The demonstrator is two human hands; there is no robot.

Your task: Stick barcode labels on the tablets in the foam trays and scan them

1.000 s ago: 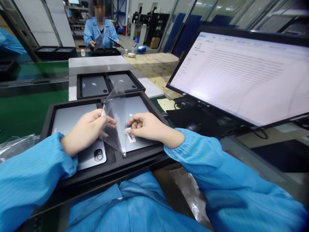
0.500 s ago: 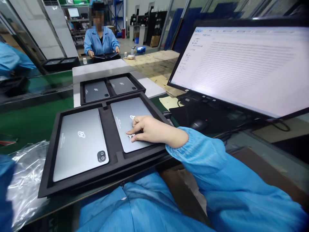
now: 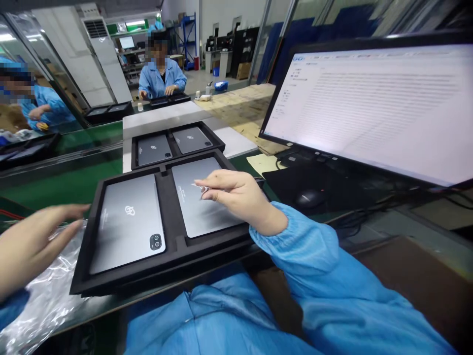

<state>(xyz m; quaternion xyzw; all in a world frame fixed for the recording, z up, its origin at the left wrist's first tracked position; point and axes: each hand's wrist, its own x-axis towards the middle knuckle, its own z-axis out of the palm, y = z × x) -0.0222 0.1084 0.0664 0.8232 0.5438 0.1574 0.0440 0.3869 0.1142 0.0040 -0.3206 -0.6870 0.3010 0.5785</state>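
Note:
My right hand [image 3: 232, 195] pinches a small white crumpled scrap [image 3: 203, 188] between thumb and fingers; whether it is paper or cloth I cannot tell. It is over the right tablet [image 3: 192, 217], whose grey back faces up and whose upper right part the hand hides. Beside it in the same black foam tray [image 3: 172, 207] lies the left tablet [image 3: 129, 222], with a white logo and a dark camera block. At the tray's left edge my left hand [image 3: 40, 241] has its fingers stretched out and apart, holding nothing, above a clear plastic bag [image 3: 48, 301].
Behind stands a second black tray [image 3: 172, 140] with two tablets. A monitor [image 3: 369, 113] rises at the right, with a mouse [image 3: 308, 197] below it. One co-worker [image 3: 162, 76] sits across at another tray; another person [image 3: 44, 106] works at the far left.
My left hand has come into view from the left, beside the tray. My right hand has risen slightly with the white scrap still pinched. The view has shifted a little.

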